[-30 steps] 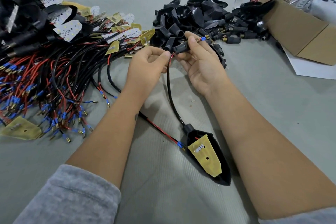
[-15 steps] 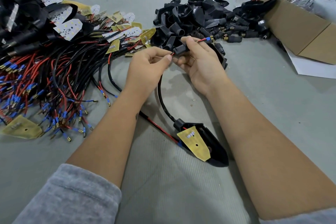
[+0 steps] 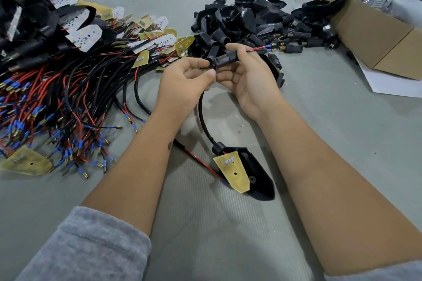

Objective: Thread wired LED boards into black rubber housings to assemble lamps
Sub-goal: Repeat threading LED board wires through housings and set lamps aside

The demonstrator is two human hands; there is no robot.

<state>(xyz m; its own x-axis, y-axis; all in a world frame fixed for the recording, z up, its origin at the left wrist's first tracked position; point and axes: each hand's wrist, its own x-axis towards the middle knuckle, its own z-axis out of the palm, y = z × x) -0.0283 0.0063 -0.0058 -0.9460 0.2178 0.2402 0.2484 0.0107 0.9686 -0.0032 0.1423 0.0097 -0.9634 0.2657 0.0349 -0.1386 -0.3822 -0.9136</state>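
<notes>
I see my right hand (image 3: 247, 75) gripping a small black rubber connector sleeve (image 3: 226, 60), while my left hand (image 3: 182, 82) pinches its black sheathed cable (image 3: 201, 107) beside it.

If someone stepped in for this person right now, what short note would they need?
Right hand grips a small black rubber sleeve; red and black wire ends poke out its far side.
Left hand pinches the black cable at the sleeve's near end.
That cable runs to a black housing on the table, LED board lying on it.
Done: wires through sleeve.
Left: seat the board; work through the wired boards pile and empty housings pile.
</notes>
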